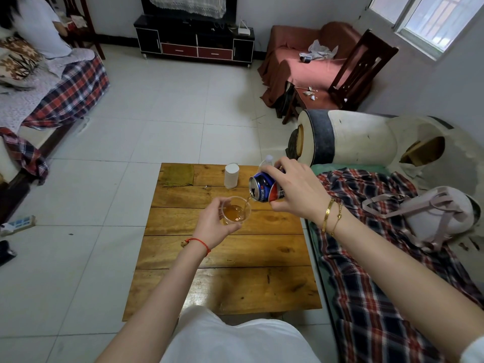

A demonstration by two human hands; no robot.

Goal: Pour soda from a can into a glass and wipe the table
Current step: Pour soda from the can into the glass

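Observation:
My right hand (296, 189) grips a blue and red soda can (263, 188), tipped to the left with its mouth down. A thin amber stream falls from it into a clear glass (235, 212). My left hand (213, 226) holds that glass from below and the left, above the wooden table (230, 279). Amber soda partly fills the glass. An olive-green cloth (178, 175) lies flat at the table's far left corner.
A white cylinder (231, 176) stands at the table's far edge, and a clear bottle (265, 162) shows behind the can. A sofa with a plaid cover (366, 258) and a pink bag (440, 216) runs along the right. Another person sits at the far left.

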